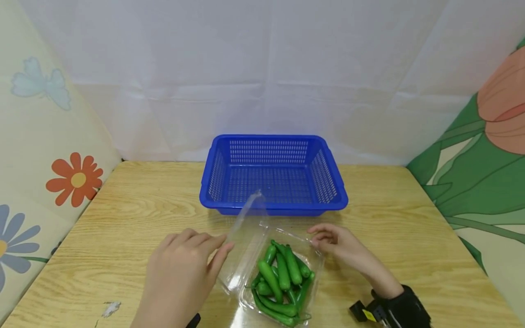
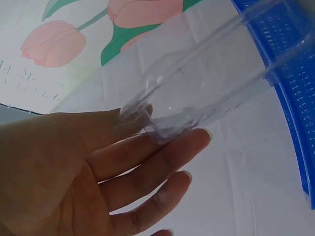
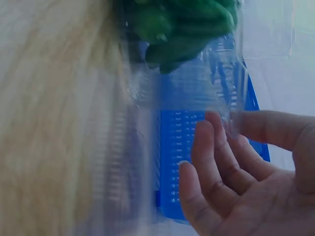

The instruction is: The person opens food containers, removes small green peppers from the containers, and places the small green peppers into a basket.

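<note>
A clear plastic clamshell box (image 1: pixel 315 268) lies near the table's front edge. It holds several small green cucumber-like vegetables (image 1: pixel 283 278). Its lid (image 1: pixel 246 237) stands open, tilted up to the left. My left hand (image 1: pixel 217 248) has straight fingers that press against the lid's outer face; the left wrist view shows the lid (image 2: pixel 206 93) resting on the fingertips (image 2: pixel 197 140). My right hand (image 1: pixel 317 239) pinches the box's far right corner between thumb and forefinger, as the right wrist view shows at the corner (image 3: pixel 229 123). The vegetables (image 3: pixel 187 24) show through the plastic there.
A blue perforated basket (image 1: pixel 270 207) stands just behind the box, with nothing in it. The wooden table (image 1: pixel 143 200) is bounded by white cloth at the back and flowered fabric at both sides. A black wrist strap (image 1: pixel 404 310) sits on my right forearm.
</note>
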Demonstrator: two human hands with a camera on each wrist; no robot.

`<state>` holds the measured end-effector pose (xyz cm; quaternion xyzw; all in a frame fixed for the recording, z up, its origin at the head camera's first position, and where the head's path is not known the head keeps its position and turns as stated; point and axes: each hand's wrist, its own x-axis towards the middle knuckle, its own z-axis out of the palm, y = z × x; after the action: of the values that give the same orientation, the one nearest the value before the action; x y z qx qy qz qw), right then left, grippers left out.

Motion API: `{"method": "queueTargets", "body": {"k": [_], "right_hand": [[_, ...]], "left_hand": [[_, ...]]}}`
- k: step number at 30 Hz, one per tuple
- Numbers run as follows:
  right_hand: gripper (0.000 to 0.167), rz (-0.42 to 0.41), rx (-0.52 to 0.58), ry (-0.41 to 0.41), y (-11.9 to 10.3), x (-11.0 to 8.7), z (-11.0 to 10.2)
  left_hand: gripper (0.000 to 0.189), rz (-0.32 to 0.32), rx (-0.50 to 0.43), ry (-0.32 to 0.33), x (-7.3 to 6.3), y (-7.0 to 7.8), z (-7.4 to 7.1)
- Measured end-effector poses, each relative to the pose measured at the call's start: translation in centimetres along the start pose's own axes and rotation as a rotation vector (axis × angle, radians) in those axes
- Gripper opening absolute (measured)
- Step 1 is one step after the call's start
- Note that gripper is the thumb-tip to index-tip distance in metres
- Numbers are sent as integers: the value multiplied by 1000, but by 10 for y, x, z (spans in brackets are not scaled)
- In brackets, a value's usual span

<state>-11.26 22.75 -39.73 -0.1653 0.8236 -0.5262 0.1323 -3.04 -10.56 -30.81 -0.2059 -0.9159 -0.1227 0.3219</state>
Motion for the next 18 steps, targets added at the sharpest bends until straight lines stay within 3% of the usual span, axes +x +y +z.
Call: {"method": "queueTargets", "body": {"k": [8,18], "right_hand": [[24,15,-85,98,-2,2,13],[26,32,-150,117,2,3,12]], "left_hand": [[16,-98,0,-159,-2,-6,-9],[15,-255,-13,-359,-1,-15,-17]]}}
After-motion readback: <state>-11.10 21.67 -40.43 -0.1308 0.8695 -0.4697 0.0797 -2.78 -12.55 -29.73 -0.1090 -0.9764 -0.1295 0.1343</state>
